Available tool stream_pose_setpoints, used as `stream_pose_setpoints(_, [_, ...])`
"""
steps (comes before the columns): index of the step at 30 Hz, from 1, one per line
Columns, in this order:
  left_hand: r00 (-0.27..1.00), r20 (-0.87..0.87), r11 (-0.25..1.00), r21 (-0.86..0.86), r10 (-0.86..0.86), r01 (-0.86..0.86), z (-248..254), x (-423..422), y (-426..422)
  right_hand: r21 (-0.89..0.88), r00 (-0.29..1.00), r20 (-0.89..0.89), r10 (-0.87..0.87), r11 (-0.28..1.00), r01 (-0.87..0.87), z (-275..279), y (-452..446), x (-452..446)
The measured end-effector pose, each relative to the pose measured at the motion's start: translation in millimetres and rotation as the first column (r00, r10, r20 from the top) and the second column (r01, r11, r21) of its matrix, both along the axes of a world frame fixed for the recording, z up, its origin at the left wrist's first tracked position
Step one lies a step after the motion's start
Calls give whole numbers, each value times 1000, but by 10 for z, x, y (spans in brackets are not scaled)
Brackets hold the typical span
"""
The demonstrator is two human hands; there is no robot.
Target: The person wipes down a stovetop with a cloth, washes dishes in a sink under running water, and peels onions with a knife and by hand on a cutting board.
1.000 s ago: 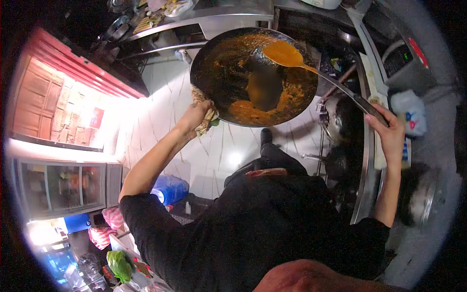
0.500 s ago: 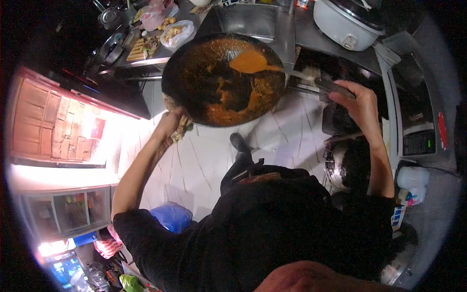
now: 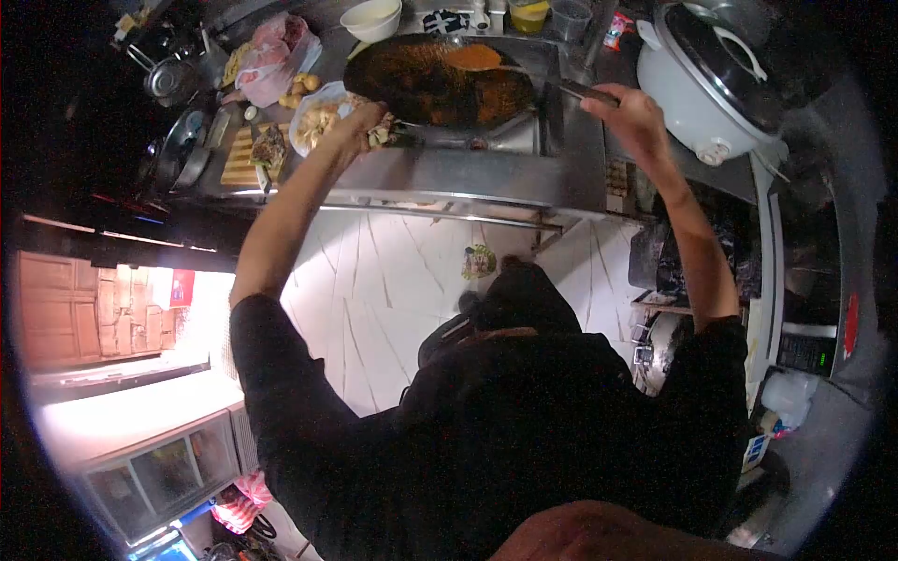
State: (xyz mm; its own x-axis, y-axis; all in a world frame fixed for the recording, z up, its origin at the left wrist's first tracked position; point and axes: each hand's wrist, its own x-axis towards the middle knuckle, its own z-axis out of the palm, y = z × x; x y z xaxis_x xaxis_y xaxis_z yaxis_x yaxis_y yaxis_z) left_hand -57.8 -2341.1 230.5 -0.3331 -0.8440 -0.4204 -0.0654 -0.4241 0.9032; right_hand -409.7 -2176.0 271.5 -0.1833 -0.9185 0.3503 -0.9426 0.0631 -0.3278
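A dark wok (image 3: 430, 93) with orange-brown residue inside is over the metal sink (image 3: 552, 122). My left hand (image 3: 360, 123) is closed on a patterned cloth (image 3: 382, 133) at the wok's left rim. In my right hand (image 3: 627, 112) is the dark handle of a ladle (image 3: 472, 58), whose orange-coated bowl lies over the far part of the wok. Left of the wok, a bag of pale food (image 3: 318, 120) sits close behind my left hand.
A cutting board (image 3: 241, 157) with food and metal pans (image 3: 192, 154) are at the left. A white bowl (image 3: 372, 19) stands behind the wok. At the right is a large white cooker (image 3: 702, 103). A patterned object (image 3: 479, 262) lies on the tiled floor.
The wok, with my left hand and the cloth at its rim, has moved from above the floor to over the sink. The ladle has travelled with it, and the view has turned toward the counter.
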Motion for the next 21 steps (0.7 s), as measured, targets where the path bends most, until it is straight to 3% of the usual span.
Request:
stream_pose_setpoints(1, [990,123,997,55,-63,57,-120,-67,-243,-41,995,-84,57,997,-60,-226,-240,-106])
stream_pose_setpoints(3, [915,348,970,196,-203,141,-633,-239,-784,45,1000,-10,22,999,-21,-545,-646,-158])
stream_pose_setpoints(4, [926,294,938,315,-238,141,-870,-304,-967,93,998,60,25,995,-31,-700,-823,-202])
stream_pose_setpoints(7, [984,-55,985,33,-170,172,-1372,-280,-1036,271,976,216,-6,961,-54,-1348,-1476,-310])
stream_pose_setpoints(10, [995,-41,991,101,-87,91,-2091,-514,-1258,348,947,317,-50,935,-67,-1894,-1782,-263])
stream_pose_setpoints(12, [997,-74,998,43,-37,40,-2962,-656,-1469,393,947,308,-96,919,-34,-2267,-1912,-234])
stream_pose_setpoints(15, [992,-120,994,-100,35,-47,-4207,-784,-1700,602,976,166,-144,798,15,-2598,-2120,-165])
stream_pose_setpoints(17, [998,-3,998,1,-60,60,-4350,-708,-1678,484,882,415,-222,875,-7,-3379,-2151,-251])
stream_pose_setpoints(19, [980,97,981,110,-171,161,-4496,-649,-1726,542,896,372,-243,840,3,-3433,-2205,-236])
stream_pose_setpoints(21, [940,178,943,220,-290,249,-4609,-616,-1791,729,982,88,-168,683,51,-3461,-2303,-266])
